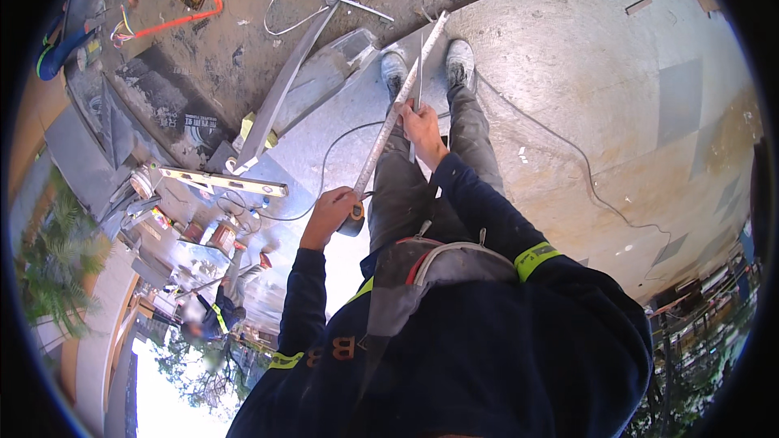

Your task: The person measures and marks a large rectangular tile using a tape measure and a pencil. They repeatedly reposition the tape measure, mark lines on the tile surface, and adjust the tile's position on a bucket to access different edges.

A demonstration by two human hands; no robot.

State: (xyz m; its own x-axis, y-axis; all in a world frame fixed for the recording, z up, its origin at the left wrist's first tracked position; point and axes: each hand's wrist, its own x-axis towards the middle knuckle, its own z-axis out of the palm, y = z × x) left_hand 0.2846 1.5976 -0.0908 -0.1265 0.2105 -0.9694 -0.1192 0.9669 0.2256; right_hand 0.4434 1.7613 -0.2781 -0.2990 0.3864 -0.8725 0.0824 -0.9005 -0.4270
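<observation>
My left hand [326, 217] is wrapped round a dark tape measure [352, 221] with a yellowish part. A long, pale, finely speckled strip [379, 147] runs from beside it, slanting up past my right hand to the far floor; it may be the drawn-out tape blade, but I cannot tell for sure. My right hand [424, 131] is closed, its fingertips pinching this strip midway. A thin grey flat bar [419, 81] also passes at the right hand, between my legs; how it is gripped is hidden.
Left lie a spirit level [229, 182], a long grey metal profile [292, 73] and dark sheets [170, 101]. An orange conduit [182, 22] lies at far left. A cable [568, 142] crosses the pale floor. Another person [219, 312] is at lower left.
</observation>
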